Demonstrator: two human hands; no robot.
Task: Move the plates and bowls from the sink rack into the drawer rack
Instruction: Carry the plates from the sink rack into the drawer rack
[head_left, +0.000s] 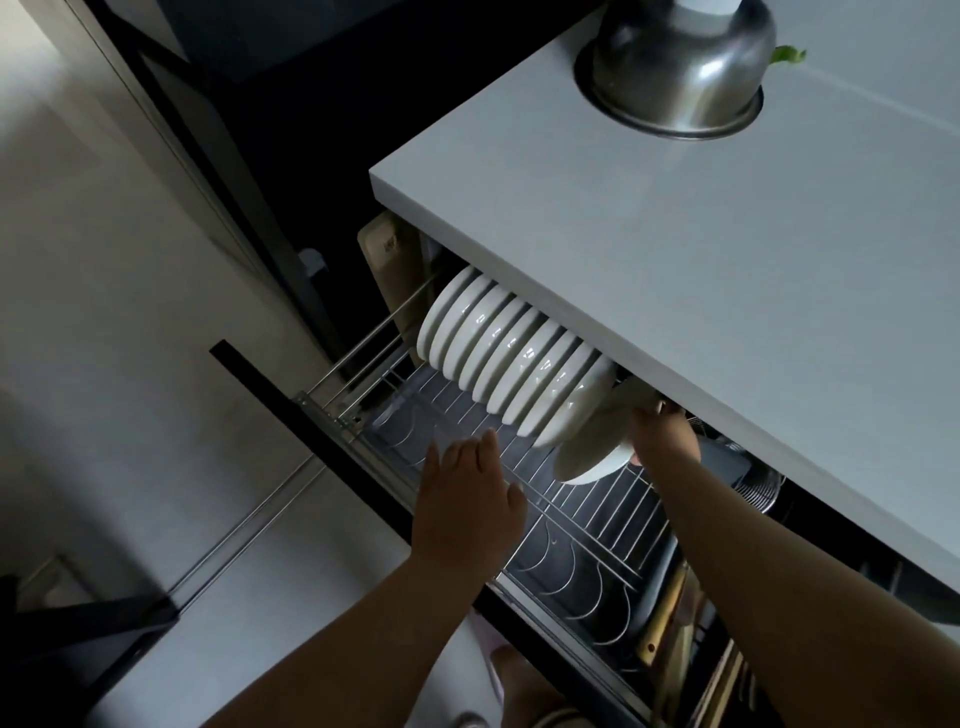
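Observation:
The wire drawer rack (587, 525) is pulled out under the white countertop. Several white plates (498, 358) stand on edge in a row in its far part. My right hand (662, 434) grips the upper rim of one more white plate (597, 447), tilted at the near end of that row, its lower edge among the wires. My left hand (465, 499) hovers flat with straight fingers over the rack's front rail, holding nothing. The sink rack is out of view.
The white countertop (701, 249) overhangs the drawer's back half. An upturned steel bowl (680, 67) sits on it at the top. Wooden utensils (670, 613) lie in the drawer's right side. The drawer's black front (291, 400) juts over the light floor.

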